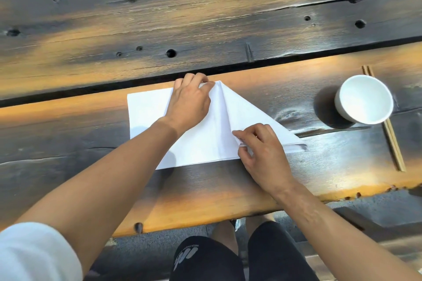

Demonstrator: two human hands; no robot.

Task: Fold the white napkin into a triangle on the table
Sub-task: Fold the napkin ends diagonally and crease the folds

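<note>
The white napkin (205, 141) lies flat on the dark wooden table (205, 29), near its front edge. Its right half is folded over into a slanted flap whose crease runs from the top centre down to the right corner. My left hand (189, 100) rests over the napkin's upper middle, and its fingertips pinch the top point of the fold. My right hand (260, 150) sits at the lower right, where thumb and fingers pinch the folded layers along the bottom edge. The napkin's left part is still a single flat layer.
A white cup (364, 99) stands to the right of the napkin. A pair of wooden chopsticks (394, 141) lies beside and partly under it. The table's front edge (205, 219) runs just below my hands, with my knees beneath it.
</note>
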